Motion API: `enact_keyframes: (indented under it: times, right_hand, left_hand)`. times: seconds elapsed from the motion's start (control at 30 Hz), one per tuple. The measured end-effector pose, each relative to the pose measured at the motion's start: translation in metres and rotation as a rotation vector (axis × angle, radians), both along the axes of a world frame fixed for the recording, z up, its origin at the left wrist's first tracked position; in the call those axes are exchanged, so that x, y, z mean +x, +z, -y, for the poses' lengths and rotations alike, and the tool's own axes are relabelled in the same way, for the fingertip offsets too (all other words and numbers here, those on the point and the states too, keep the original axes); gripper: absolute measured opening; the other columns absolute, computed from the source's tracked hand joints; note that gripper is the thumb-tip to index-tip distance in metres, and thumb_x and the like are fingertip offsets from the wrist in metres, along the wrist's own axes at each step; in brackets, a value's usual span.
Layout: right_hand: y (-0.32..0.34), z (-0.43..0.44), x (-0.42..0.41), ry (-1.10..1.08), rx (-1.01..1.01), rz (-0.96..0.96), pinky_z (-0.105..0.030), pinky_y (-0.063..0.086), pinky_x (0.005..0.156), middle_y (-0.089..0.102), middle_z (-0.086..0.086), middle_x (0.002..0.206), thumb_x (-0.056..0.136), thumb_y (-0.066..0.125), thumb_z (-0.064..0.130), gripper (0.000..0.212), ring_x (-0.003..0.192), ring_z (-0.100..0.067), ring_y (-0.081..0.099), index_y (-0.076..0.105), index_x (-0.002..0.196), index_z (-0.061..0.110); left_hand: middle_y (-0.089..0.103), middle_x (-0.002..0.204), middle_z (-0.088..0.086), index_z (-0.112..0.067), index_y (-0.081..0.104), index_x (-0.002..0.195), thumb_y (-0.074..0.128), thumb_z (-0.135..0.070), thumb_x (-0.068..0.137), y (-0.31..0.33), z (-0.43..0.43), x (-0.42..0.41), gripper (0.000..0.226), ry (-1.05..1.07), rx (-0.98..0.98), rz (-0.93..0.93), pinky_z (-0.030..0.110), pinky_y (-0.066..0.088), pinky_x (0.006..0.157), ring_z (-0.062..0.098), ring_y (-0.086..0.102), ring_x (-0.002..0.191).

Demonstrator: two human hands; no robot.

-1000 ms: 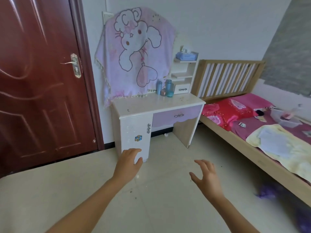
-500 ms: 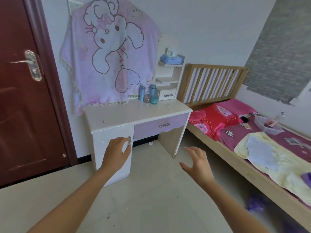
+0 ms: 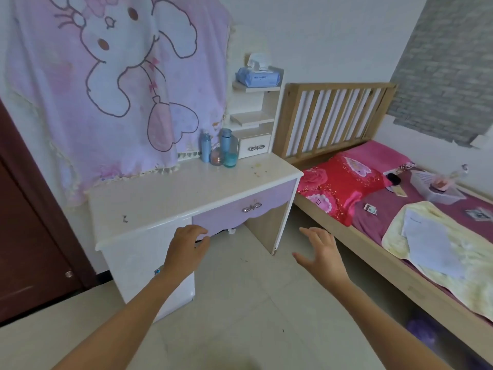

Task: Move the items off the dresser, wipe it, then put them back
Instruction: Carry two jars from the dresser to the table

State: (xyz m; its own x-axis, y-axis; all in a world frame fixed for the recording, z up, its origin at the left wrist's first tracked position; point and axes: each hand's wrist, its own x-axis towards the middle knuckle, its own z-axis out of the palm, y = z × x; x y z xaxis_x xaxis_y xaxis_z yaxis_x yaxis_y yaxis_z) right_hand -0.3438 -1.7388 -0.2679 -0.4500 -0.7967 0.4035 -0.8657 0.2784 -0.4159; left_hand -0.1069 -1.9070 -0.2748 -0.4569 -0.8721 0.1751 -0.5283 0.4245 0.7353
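A white dresser (image 3: 165,198) with a lilac drawer stands against the wall. At the back of its top stand a small blue bottle (image 3: 205,147), a taller blue bottle (image 3: 225,141), a pink round jar (image 3: 216,157) and a teal jar (image 3: 230,159). A blue tissue pack (image 3: 258,76) lies on the top side shelf. Crumbs and stains mark the top near its right end. My left hand (image 3: 185,249) hovers in front of the dresser's front edge, fingers loosely curled, holding nothing. My right hand (image 3: 321,252) is spread in the air to the right.
A pink cartoon cloth (image 3: 117,84) hangs over the dresser's back. A dark red door (image 3: 24,236) is at the left. A wooden bed (image 3: 400,273) with red and purple bedding, a yellow towel and a clear box runs along the right. Tiled floor lies in front.
The view has closed in on the dresser, which now looks larger. Both hands have risen toward its front edge; the left one is now level with the drawer.
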Motion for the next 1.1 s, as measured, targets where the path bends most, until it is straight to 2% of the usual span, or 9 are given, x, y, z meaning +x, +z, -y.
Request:
enact_keyframes:
  times: [0.1, 0.23, 0.4, 0.53, 0.63, 0.77, 0.87, 1.0, 1.1]
  right_hand:
    - [-0.006, 0.036, -0.043, 0.069, 0.025, -0.062, -0.043, 0.047, 0.082, 0.06, -0.02, 0.103, 0.059, 0.085, 0.012, 0.059, 0.096, -0.041, 0.057, 0.061, 0.112, 0.001]
    - [-0.004, 0.09, -0.104, 0.15, 0.061, -0.051, -0.042, 0.05, 0.079, 0.062, -0.019, 0.099, 0.054, 0.087, 0.012, 0.059, 0.091, -0.039, 0.06, 0.064, 0.108, 0.003]
    - [-0.019, 0.15, -0.16, 0.323, 0.166, -0.084, -0.039, 0.053, 0.076, 0.064, -0.016, 0.101, 0.048, 0.088, 0.024, 0.064, 0.092, -0.034, 0.064, 0.063, 0.106, 0.014]
    - [-0.041, 0.189, -0.175, 0.367, 0.224, 0.023, -0.037, 0.049, 0.086, 0.06, -0.015, 0.114, 0.063, 0.067, 0.039, 0.06, 0.104, -0.032, 0.059, 0.054, 0.117, 0.018]
    - [-0.047, 0.219, -0.182, 0.391, 0.221, 0.07, -0.027, 0.049, 0.078, 0.061, -0.012, 0.111, 0.063, 0.067, 0.038, 0.057, 0.098, -0.027, 0.063, 0.049, 0.116, 0.025]
    - [-0.054, 0.272, -0.196, 0.424, 0.289, 0.113, -0.021, 0.027, 0.1, 0.033, -0.008, 0.141, 0.085, 0.062, 0.03, 0.057, 0.133, -0.022, 0.028, 0.039, 0.136, 0.022]
    - [-0.057, 0.321, -0.21, 0.411, 0.29, 0.133, -0.026, 0.029, 0.105, 0.03, -0.004, 0.144, 0.086, 0.06, 0.033, 0.058, 0.134, -0.02, 0.025, 0.036, 0.137, 0.023]
    - [-0.061, 0.379, -0.228, 0.364, 0.33, 0.147, -0.022, 0.028, 0.105, 0.027, 0.0, 0.146, 0.087, 0.057, 0.036, 0.058, 0.135, -0.016, 0.023, 0.031, 0.138, 0.027]
    - [-0.07, 0.416, -0.234, 0.349, 0.359, 0.197, -0.022, 0.028, 0.105, 0.028, 0.0, 0.145, 0.087, 0.057, 0.036, 0.058, 0.135, -0.016, 0.024, 0.031, 0.138, 0.027]
  left_hand:
    - [0.047, 0.103, 0.0, -0.007, 0.059, 0.113, 0.051, -0.014, 0.092, 0.005, 0.028, -0.043, 0.024, 0.023, -0.001, -0.01, 0.038, 0.048, 0.082, 0.027, 0.051, 0.086]
    - [0.057, 0.121, 0.012, -0.005, 0.06, 0.114, 0.051, -0.013, 0.092, 0.011, 0.066, -0.109, 0.026, 0.054, -0.019, -0.009, 0.029, 0.035, 0.093, 0.026, 0.044, 0.117]
    - [0.054, 0.125, 0.005, -0.011, 0.057, 0.119, 0.052, -0.014, 0.091, 0.01, 0.092, -0.177, 0.028, 0.11, 0.02, -0.034, 0.021, 0.031, 0.094, 0.018, 0.042, 0.122]
    - [0.052, 0.129, 0.007, -0.012, 0.054, 0.125, 0.049, -0.025, 0.091, -0.014, 0.106, -0.197, 0.036, 0.136, 0.113, 0.015, 0.023, 0.031, 0.097, 0.019, 0.042, 0.124]
    - [0.053, 0.128, 0.008, -0.012, 0.051, 0.128, 0.052, -0.015, 0.091, -0.027, 0.138, -0.199, 0.037, 0.197, 0.133, 0.063, 0.028, 0.032, 0.1, 0.021, 0.042, 0.123]
    - [0.058, 0.122, 0.006, -0.014, 0.048, 0.131, 0.054, -0.017, 0.09, -0.034, 0.2, -0.201, 0.041, 0.256, 0.07, 0.106, 0.028, 0.036, 0.091, 0.023, 0.046, 0.113]
    - [0.057, 0.123, 0.007, -0.013, 0.046, 0.132, 0.056, -0.018, 0.089, -0.039, 0.251, -0.212, 0.043, 0.293, 0.056, 0.077, 0.032, 0.038, 0.09, 0.025, 0.047, 0.112]
    - [0.052, 0.132, 0.011, -0.011, 0.045, 0.133, 0.057, -0.015, 0.089, -0.048, 0.308, -0.235, 0.046, 0.341, 0.093, 0.038, 0.038, 0.036, 0.099, 0.03, 0.044, 0.119]
    - [0.047, 0.136, 0.01, -0.012, 0.042, 0.135, 0.055, -0.017, 0.09, -0.056, 0.347, -0.253, 0.047, 0.323, 0.114, 0.033, 0.035, 0.033, 0.101, 0.028, 0.041, 0.122]
